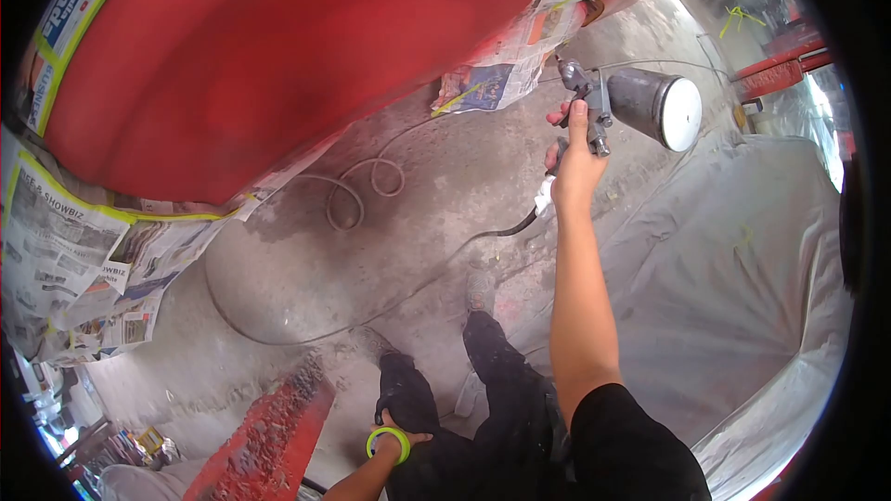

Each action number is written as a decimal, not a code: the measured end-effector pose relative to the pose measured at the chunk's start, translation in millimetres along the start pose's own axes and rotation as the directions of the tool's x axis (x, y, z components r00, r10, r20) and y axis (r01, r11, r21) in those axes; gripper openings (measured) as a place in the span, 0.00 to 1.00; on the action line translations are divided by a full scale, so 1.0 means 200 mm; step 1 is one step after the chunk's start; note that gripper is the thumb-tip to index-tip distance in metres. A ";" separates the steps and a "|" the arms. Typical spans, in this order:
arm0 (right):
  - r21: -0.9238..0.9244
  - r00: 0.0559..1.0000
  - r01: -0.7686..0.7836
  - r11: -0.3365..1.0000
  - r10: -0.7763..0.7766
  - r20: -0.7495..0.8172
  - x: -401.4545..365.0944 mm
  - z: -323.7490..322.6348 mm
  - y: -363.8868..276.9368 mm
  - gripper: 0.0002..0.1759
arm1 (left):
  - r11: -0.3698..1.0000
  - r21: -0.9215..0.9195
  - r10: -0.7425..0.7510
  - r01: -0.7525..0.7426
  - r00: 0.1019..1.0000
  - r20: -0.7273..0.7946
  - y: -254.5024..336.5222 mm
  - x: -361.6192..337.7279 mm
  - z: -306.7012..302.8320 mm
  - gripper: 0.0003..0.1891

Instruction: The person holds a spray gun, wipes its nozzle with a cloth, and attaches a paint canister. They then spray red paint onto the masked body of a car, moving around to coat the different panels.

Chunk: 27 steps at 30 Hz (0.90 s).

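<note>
My right hand point(577, 160) is wrapped round the handle of a spray gun point(585, 93), its fingers at the trigger. A dark cup with a white lid point(682, 114) is fixed to the gun, and a hose point(510, 230) runs from the handle's base. The gun's nozzle is near the lower right edge of a glossy red panel point(278, 56), apart from it. My left hand point(408, 433) lies on my dark trouser leg with the fingers apart, holding nothing. A roll of yellow-green tape point(375, 446) sits around my left wrist.
Newspaper point(70, 232) taped with yellow-green strips borders the red panel. The thin hose loops over the concrete floor point(278, 288). A grey sheet point(715, 269) covers something on the right. A speckled red piece point(269, 436) stands at lower left. Red parts point(775, 74) are at upper right.
</note>
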State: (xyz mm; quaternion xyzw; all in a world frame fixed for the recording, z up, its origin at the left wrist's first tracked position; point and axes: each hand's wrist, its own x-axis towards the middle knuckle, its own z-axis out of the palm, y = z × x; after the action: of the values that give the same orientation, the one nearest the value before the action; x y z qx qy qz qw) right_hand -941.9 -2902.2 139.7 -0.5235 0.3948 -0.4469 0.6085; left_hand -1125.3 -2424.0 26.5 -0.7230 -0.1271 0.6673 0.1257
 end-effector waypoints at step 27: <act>-0.164 0.940 -0.072 0.984 0.122 0.320 0.01 -0.36 0.04 0.24 | 1.000 0.025 -0.012 0.012 1.000 0.008 0.07 0.06 0.10 0.80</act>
State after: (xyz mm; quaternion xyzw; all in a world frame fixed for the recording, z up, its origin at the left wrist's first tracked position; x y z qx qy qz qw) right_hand -1008.0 -2925.0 120.8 -0.6147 0.3457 -0.2921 0.6459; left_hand -1143.7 -2432.8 8.5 -0.7178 -0.1236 0.6710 0.1384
